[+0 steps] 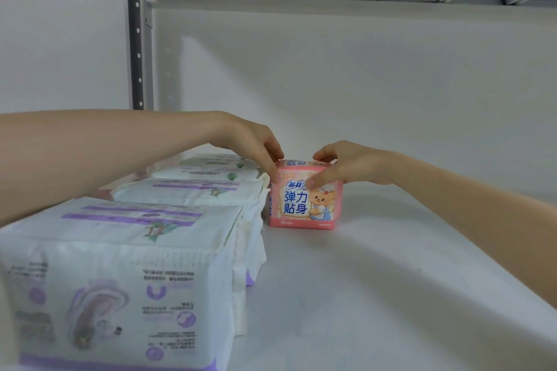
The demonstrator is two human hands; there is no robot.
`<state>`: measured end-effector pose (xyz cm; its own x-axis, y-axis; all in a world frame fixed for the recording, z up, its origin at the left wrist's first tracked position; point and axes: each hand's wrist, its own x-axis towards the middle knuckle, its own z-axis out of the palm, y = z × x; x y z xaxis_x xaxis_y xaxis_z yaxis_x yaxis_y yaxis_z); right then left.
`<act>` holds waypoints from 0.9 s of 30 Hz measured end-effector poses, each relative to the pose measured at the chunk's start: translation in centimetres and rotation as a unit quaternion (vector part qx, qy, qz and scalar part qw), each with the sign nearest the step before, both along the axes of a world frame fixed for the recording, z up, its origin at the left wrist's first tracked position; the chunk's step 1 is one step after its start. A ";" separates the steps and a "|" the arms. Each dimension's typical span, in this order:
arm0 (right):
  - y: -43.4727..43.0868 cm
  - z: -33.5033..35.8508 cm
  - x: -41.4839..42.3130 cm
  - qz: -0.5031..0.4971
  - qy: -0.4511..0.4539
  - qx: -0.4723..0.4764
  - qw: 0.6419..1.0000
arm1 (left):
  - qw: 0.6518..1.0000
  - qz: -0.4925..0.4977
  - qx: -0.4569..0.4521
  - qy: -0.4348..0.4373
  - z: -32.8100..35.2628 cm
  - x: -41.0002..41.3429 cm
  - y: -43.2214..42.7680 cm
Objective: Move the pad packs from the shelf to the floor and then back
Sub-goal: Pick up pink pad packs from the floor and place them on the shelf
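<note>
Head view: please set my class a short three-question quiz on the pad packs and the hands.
1. True or false: the pink pack sits on top of the white packs.
2. Which touches the pink pack? A) left hand only B) right hand only C) both hands
3. Fill in: on the shelf, the white packs lie to the pink pack's ____ in the picture.

Key: 1 false; 2 C; 3 left.
</note>
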<state>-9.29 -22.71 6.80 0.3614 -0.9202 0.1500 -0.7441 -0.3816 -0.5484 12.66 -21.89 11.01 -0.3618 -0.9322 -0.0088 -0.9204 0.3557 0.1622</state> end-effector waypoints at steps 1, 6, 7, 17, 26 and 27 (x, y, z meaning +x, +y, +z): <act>0.1 0.0 0.2 -0.010 0.013 -0.007 1.000 | 1.000 0.003 -0.002 -0.001 0.0 0.1 0.0; 0.9 0.1 0.3 -0.027 0.047 -0.041 0.998 | 1.000 0.017 -0.020 -0.006 0.9 0.9 1.3; 1.2 0.2 0.1 -0.030 0.054 -0.055 0.997 | 0.999 0.019 -0.032 -0.010 1.3 1.1 1.8; 11.1 1.6 -0.8 -0.076 0.078 -0.224 0.969 | 0.982 -0.002 -0.187 -0.006 3.3 1.6 12.0; 24.5 -1.2 -1.3 -0.151 0.185 -0.320 0.917 | 0.927 -0.043 -0.349 -0.130 -0.8 1.2 22.1; 25.9 -1.8 -1.5 -0.160 0.192 -0.327 0.911 | 0.921 -0.047 -0.362 -0.135 -1.6 1.1 23.3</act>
